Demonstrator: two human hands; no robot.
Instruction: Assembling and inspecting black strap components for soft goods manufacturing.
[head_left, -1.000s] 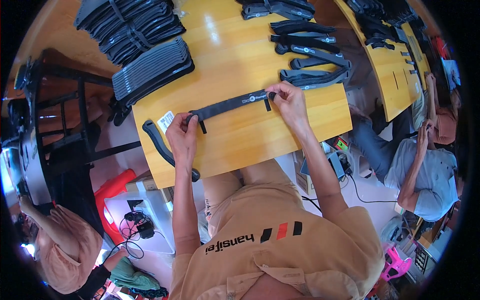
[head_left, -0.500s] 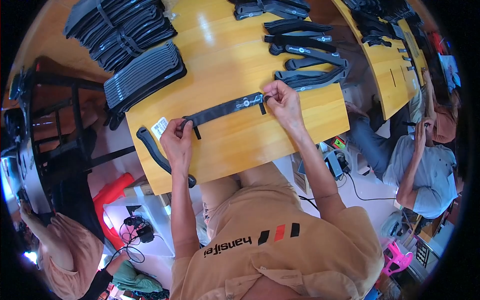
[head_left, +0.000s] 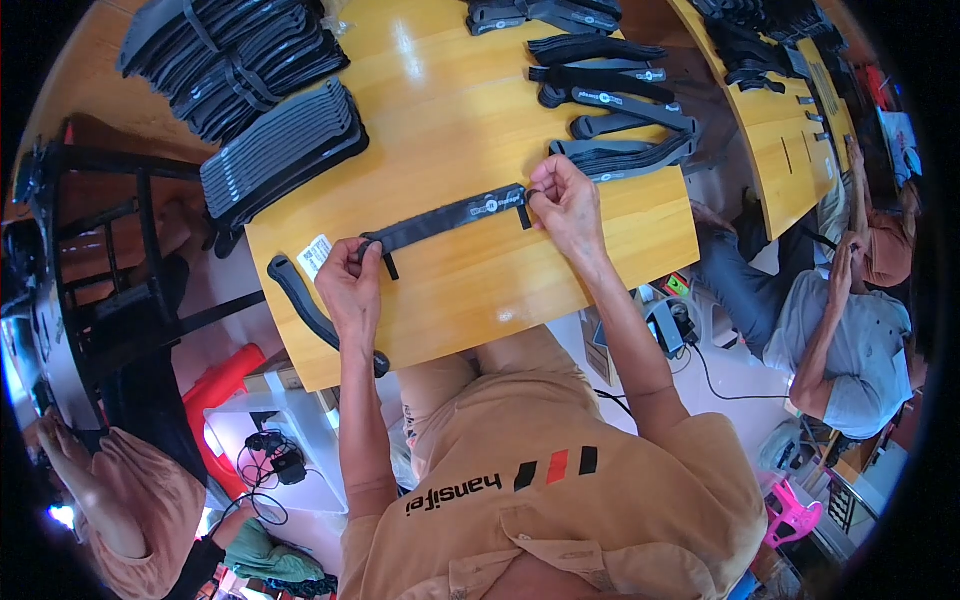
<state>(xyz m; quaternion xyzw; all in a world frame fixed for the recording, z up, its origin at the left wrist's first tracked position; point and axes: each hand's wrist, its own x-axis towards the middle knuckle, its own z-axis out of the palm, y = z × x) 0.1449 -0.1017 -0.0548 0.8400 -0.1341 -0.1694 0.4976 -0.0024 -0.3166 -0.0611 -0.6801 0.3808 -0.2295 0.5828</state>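
Observation:
A black fabric strap with pale printing lies stretched across the front part of the wooden table. My left hand pinches its left end between thumb and fingers. At the right end, my right hand pinches the strap beside a narrow dark slot in the tabletop. A similar slot shows just below the left end. Near my left wrist, another black strap lies loose along the table's left edge. Partly under my left fingers' side sits a white printed label.
Stacked black straps and a banded bundle of straps stand at the far left. Several folded straps lie at the right. A person in a grey shirt sits by another table; a black metal frame stands left.
Both hands keep their pinch on the strap and have hardly moved. The strap's printed face is turned slightly more toward me, and the whole view has shifted a little.

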